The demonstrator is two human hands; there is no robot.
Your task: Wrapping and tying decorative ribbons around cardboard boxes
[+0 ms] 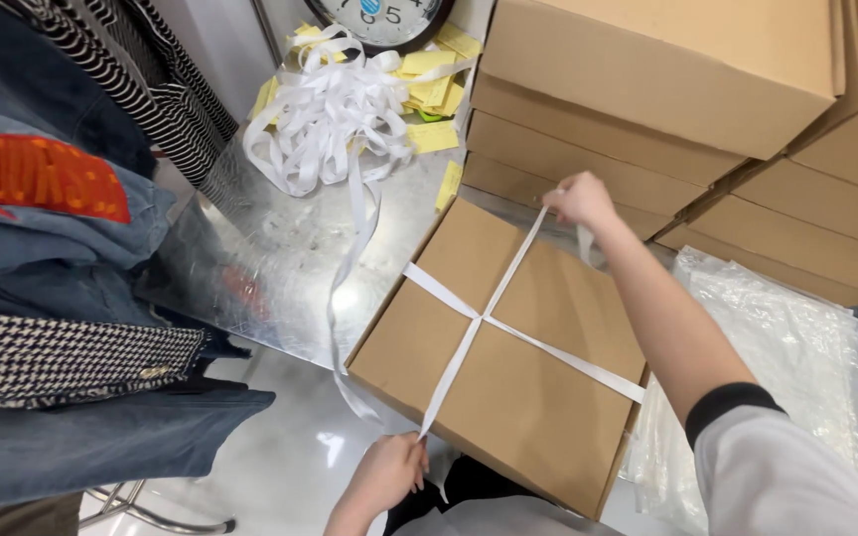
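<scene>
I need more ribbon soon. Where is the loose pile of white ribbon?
In the head view, the ribbon pile lies upper left of centre on the shiny metal table, beside yellow paper slips and below a wall clock.

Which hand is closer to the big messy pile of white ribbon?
Right. The right hand grips the strap at the box's far edge, closer to the ribbon pile. The left hand holds the strap at the near edge, farther away.

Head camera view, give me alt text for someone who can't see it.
Two bare hands pull white strap crossed over a flat cardboard box on a shiny metal table: left hand at the near edge, right hand at the far edge.
</scene>
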